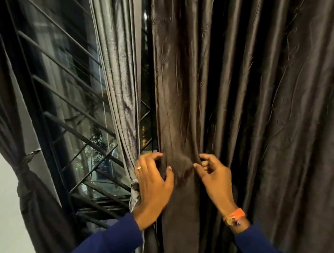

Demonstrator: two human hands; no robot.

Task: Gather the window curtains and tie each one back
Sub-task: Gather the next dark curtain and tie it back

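Step in hand: gathering the dark curtain (239, 91) on the right side of the window (72, 104); it hangs loose, not yet tied.
Where the curtain is: straight ahead of both hands, its folds running top to bottom, most of the cloth spreading away to the right.
Left hand (152, 184): fingers spread and lightly curved, cupping the curtain's left edge; whether it grips the cloth I cannot tell.
Right hand (213, 179): thumb and fingers pinching a fold just right of the bunched part.
Key relation: a narrow bundle of folds sits between the two hands, and the ungathered cloth lies beyond the right hand, so that hand is nearer to what is left to pull in.
Other curtains: a grey curtain (116, 77) just left of the left hand is cinched low down; a dark one at far left (26, 170) is knotted back.
Judgement: roughly midway.
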